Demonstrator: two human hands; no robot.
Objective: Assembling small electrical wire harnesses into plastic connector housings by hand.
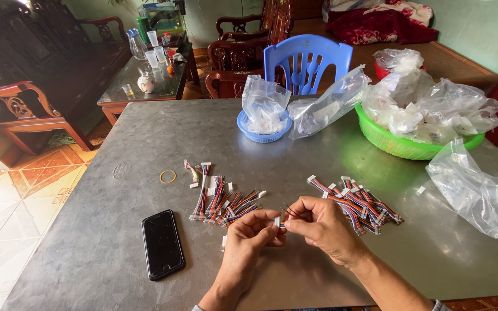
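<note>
Fingers (259,226) of the left hand (243,253) are pressed together on a small white connector (276,221), pinching it between thumb and forefinger just above the counter (116,242). Fingers of the right hand (324,227) are closed too, nipping the thin coloured wires (291,212) that run out of that same connector; loose ends stick up between the two hands. Neither hand is spread at all, and the two sets of fingertips nearly touch.

Judging from this grip, the work goes best with the connector held still and square by the left hand while the right feeds or seats one wire at a time, keeping the pull straight along the wire so that nothing bends or slips out of its slot.

Going from the left across the counter: a black phone (162,244) lies face up, a rubber band (168,176) sits beyond it, then a pile of finished harnesses (223,201) just ahead of the left hand, and a second pile (358,201) beside the right hand. Farther back stand a blue bowl (263,133) with a bag in it, and a green basket (399,144) heaped with clear bags (433,109)
</note>
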